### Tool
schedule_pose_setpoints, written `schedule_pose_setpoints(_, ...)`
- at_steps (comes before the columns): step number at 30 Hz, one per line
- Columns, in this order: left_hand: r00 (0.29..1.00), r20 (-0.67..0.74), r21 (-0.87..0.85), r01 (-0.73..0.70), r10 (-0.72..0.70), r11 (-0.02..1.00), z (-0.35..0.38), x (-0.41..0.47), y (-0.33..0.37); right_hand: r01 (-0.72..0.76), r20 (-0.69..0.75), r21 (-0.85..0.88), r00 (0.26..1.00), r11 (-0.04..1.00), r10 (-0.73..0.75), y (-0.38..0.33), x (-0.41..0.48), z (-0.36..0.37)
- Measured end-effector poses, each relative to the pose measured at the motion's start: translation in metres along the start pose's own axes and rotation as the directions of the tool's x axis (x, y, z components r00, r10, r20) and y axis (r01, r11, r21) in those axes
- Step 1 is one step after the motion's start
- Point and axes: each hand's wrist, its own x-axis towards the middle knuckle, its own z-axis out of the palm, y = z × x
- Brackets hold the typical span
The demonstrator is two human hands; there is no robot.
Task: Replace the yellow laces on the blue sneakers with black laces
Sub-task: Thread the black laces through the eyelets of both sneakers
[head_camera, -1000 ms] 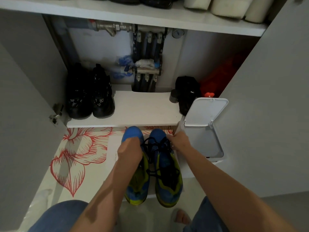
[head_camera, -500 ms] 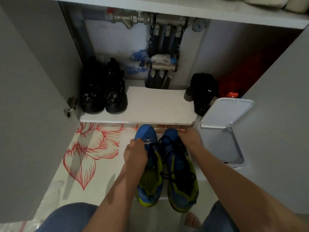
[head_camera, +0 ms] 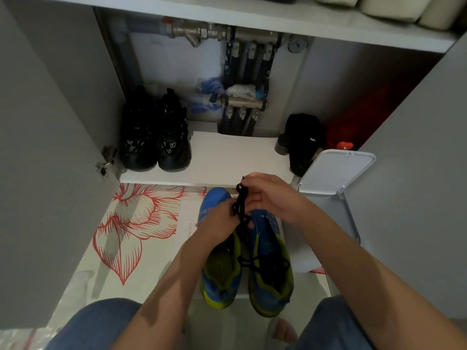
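Two blue sneakers with yellow-green trim stand side by side on the floor, toes pointing away from me: the left sneaker (head_camera: 220, 263) and the right sneaker (head_camera: 270, 261). Black laces (head_camera: 262, 265) lie across the right sneaker's opening. A bunched black lace (head_camera: 239, 202) hangs above the toes. My left hand (head_camera: 219, 223) holds its lower part, and my right hand (head_camera: 271, 195) pinches its upper end. No yellow lace shows in this view.
A white shelf (head_camera: 227, 157) carries black shoes (head_camera: 154, 137) at left and a black bag (head_camera: 304, 140) at right. A white bin with its lid raised (head_camera: 333, 170) stands right of the sneakers. Grey cupboard doors flank both sides. A red flower pattern (head_camera: 131, 223) covers the floor mat.
Both hands have lifted off the sneakers' toes and come together above them, now holding a bunched black lace between them.
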Motion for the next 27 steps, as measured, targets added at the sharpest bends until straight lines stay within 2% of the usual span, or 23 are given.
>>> schedule_pose_setpoints(2, 0.978, 0.182, 0.103, 0.088, -0.105, 0.991, -0.006, -0.012, 0.003, 0.055, -0.122, 0.002, 0.991, 0.999, -0.054, -0.003, 0.002, -0.003)
schedule_pose_setpoints(4, 0.950, 0.248, 0.178, 0.148, -0.190, 0.973, -0.010, -0.023, 0.002, 0.139, -0.325, -0.071, 0.933, 0.988, -0.155, 0.000, 0.006, -0.009)
schedule_pose_setpoints(6, 0.944, 0.227, 0.148, 0.209, -0.239, 0.967, -0.013, -0.033, 0.005, 0.207, -0.509, -0.322, 0.785, 0.924, -0.353, 0.011, 0.011, -0.020)
schedule_pose_setpoints(7, 0.940, 0.217, 0.135, 0.236, -0.261, 0.962, -0.014, -0.035, 0.006, 0.233, -0.544, -0.410, 0.714, 0.882, -0.441, 0.016, 0.013, -0.023)
schedule_pose_setpoints(8, 0.933, 0.215, 0.144, 0.261, -0.287, 0.955, -0.014, -0.037, 0.008, 0.258, -0.576, -0.420, 0.665, 0.870, -0.475, 0.020, 0.013, -0.026)
schedule_pose_setpoints(9, 0.925, 0.206, 0.210, 0.277, -0.320, 0.938, -0.013, -0.036, 0.006, 0.297, -0.616, -0.334, 0.649, 0.895, -0.446, 0.021, 0.013, -0.027)
schedule_pose_setpoints(11, 0.925, 0.116, 0.453, 0.274, -0.361, 0.848, -0.013, -0.033, 0.000, 0.333, -0.631, -0.029, 0.725, 0.943, -0.275, 0.018, 0.012, -0.026)
schedule_pose_setpoints(12, 0.932, 0.061, 0.554, 0.266, -0.357, 0.789, -0.013, -0.033, -0.004, 0.313, -0.590, 0.070, 0.778, 0.947, -0.214, 0.016, 0.012, -0.024)
schedule_pose_setpoints(13, 0.941, 0.010, 0.608, 0.262, -0.337, 0.750, -0.012, -0.030, -0.008, 0.276, -0.535, 0.088, 0.824, 0.957, -0.188, 0.016, 0.013, -0.024)
schedule_pose_setpoints(14, 0.951, -0.050, 0.610, 0.271, -0.305, 0.745, -0.012, -0.027, -0.013, 0.231, -0.473, 0.055, 0.863, 0.971, -0.179, 0.017, 0.014, -0.023)
schedule_pose_setpoints(16, 0.961, -0.191, 0.522, 0.274, -0.202, 0.808, -0.012, -0.019, -0.014, 0.110, -0.340, -0.097, 0.931, 0.989, -0.137, 0.026, 0.020, -0.020)
schedule_pose_setpoints(18, 0.946, -0.295, 0.417, 0.257, -0.138, 0.872, -0.010, -0.009, -0.014, 0.005, -0.244, -0.276, 0.967, 0.961, -0.075, 0.039, 0.025, -0.017)
schedule_pose_setpoints(20, 0.932, -0.307, 0.299, 0.286, -0.192, 0.910, -0.007, 0.002, -0.017, -0.040, -0.202, -0.412, 0.978, 0.910, -0.048, 0.049, 0.032, -0.013)
schedule_pose_setpoints(22, 0.921, -0.250, 0.168, 0.346, -0.300, 0.923, -0.002, 0.012, -0.022, -0.055, -0.192, -0.493, 0.980, 0.868, -0.046, 0.058, 0.039, -0.010)
schedule_pose_setpoints(24, 0.905, -0.229, 0.127, 0.392, -0.358, 0.911, 0.001, 0.019, -0.026, -0.077, -0.206, -0.558, 0.977, 0.826, -0.048, 0.067, 0.046, -0.010)
schedule_pose_setpoints(27, 0.899, -0.253, 0.062, 0.384, -0.358, 0.921, 0.008, 0.026, -0.028, -0.090, -0.225, -0.661, 0.971, 0.745, -0.082, 0.078, 0.055, -0.008)
